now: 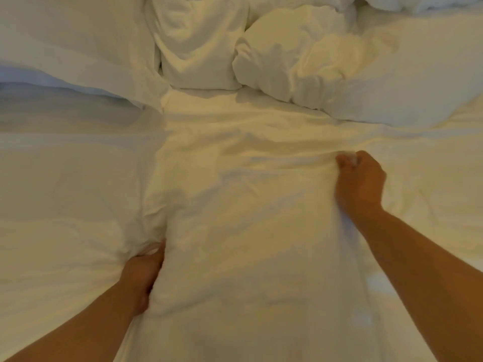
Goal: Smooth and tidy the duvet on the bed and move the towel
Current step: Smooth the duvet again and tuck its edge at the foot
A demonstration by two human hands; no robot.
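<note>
Bare left hand [143, 275] grips a bunched fold of rumpled white cotton duvet [248, 231], right hand [359, 182] pinches it nearer the crumpled white pillows [287, 69]; probably best pulled evenly outward.

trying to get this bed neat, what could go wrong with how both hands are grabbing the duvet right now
1. The right hand pinches only a small ridge of the duvet, so a pull may just move the wrinkle along rather than flatten it.
2. The left hand grips much nearer than the right, so an uneven tug could skew the strip.
3. The crumpled bedding bunched beyond it could get dragged along.
</note>
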